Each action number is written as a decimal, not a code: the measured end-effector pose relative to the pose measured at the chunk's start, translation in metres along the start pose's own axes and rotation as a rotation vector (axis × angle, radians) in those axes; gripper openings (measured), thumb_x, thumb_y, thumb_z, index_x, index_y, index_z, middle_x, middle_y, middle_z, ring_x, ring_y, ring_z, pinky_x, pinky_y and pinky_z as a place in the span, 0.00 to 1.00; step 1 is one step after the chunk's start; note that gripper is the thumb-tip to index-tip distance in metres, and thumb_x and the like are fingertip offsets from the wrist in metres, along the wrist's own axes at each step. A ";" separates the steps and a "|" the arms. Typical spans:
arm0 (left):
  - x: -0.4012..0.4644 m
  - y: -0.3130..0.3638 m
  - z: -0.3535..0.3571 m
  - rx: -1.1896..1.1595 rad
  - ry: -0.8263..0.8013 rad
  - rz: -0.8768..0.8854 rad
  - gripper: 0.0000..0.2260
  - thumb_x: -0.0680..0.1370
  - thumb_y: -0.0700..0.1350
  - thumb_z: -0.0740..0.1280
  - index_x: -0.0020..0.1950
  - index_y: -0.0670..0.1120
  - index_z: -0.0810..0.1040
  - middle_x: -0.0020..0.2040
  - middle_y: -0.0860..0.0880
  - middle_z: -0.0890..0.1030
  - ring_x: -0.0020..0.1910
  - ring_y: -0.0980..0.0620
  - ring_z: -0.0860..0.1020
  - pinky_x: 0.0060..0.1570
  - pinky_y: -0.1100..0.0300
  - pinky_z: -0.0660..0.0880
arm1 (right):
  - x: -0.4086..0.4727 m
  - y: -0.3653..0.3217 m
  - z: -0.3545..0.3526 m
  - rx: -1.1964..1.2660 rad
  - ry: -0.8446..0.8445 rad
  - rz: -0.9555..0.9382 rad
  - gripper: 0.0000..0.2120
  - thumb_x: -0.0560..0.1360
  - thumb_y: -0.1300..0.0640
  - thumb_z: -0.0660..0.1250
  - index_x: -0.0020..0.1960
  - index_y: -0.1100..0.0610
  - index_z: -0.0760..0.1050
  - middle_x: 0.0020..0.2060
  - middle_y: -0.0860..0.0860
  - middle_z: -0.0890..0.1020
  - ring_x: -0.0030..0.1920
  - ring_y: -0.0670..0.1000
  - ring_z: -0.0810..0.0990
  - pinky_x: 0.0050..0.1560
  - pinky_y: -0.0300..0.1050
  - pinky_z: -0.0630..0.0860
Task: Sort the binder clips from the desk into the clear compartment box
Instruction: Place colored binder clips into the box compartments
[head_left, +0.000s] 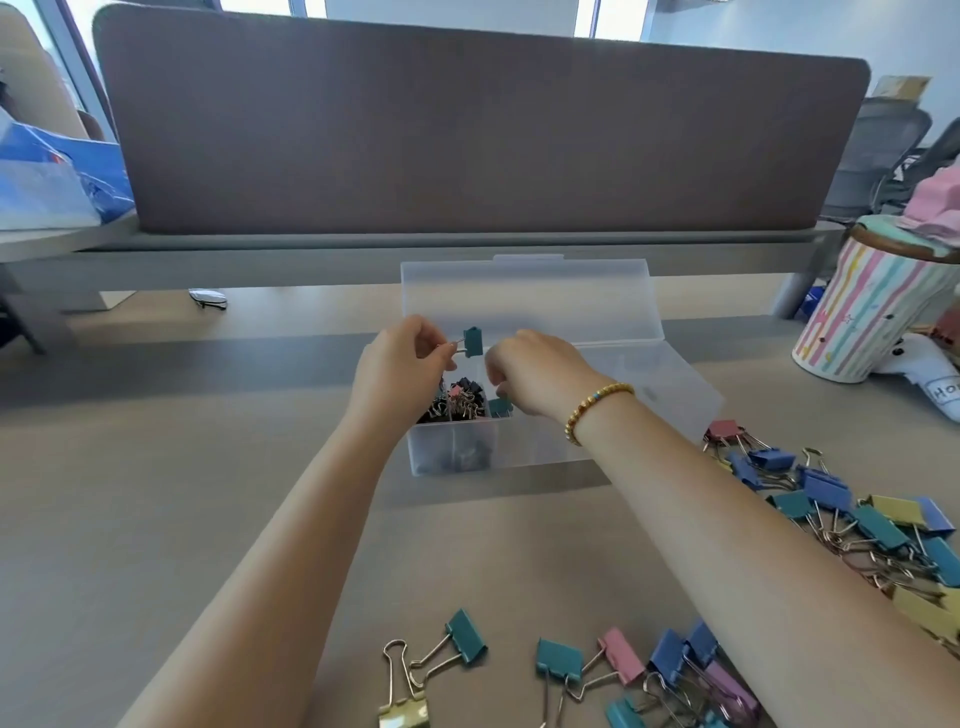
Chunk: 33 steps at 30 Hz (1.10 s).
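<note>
My left hand (400, 364) pinches the wire handle of a small teal metal binder clip (472, 341) above the clear plastic compartment box (452, 452). My right hand (535, 376) curls over the box; whether it holds anything I cannot tell. The clip looks light, stiff and springy, best held by its loops.

Yellow clip (404, 714) (bottom-edge cropped)

Two bare forearms reach forward, hands close together. The left hand (397, 366) pinches with curled fingers, raised slightly. The right hand (535, 371) curls downward, wrist wearing a gold bracelet (597, 410).
</note>
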<state>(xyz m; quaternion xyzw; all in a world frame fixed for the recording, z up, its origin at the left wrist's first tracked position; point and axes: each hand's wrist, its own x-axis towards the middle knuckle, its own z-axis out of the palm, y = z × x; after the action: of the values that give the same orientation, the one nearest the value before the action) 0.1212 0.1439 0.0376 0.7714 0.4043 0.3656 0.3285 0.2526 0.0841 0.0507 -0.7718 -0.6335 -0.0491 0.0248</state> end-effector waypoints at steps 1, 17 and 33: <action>0.000 0.000 0.000 0.002 0.002 0.003 0.08 0.77 0.45 0.64 0.38 0.52 0.71 0.36 0.57 0.80 0.41 0.51 0.80 0.42 0.54 0.76 | -0.002 0.000 -0.001 -0.005 0.000 -0.002 0.09 0.76 0.66 0.62 0.53 0.57 0.76 0.51 0.56 0.79 0.51 0.57 0.77 0.45 0.46 0.72; -0.001 0.005 0.000 -0.036 0.001 0.024 0.06 0.78 0.44 0.64 0.41 0.49 0.72 0.36 0.58 0.80 0.37 0.53 0.77 0.38 0.57 0.74 | -0.015 0.010 -0.023 0.480 -0.071 0.093 0.18 0.77 0.69 0.53 0.58 0.58 0.78 0.53 0.52 0.81 0.56 0.52 0.78 0.54 0.43 0.73; -0.006 0.007 0.004 0.643 -0.273 0.131 0.18 0.79 0.40 0.55 0.57 0.56 0.80 0.68 0.52 0.68 0.66 0.47 0.59 0.66 0.57 0.60 | -0.021 0.025 -0.011 0.318 0.040 0.010 0.07 0.73 0.52 0.70 0.48 0.53 0.80 0.39 0.46 0.70 0.46 0.48 0.68 0.44 0.42 0.68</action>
<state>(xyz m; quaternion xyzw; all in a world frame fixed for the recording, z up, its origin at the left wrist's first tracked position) 0.1243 0.1348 0.0393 0.9013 0.4008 0.1334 0.0958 0.2731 0.0580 0.0600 -0.7603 -0.6286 0.0366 0.1595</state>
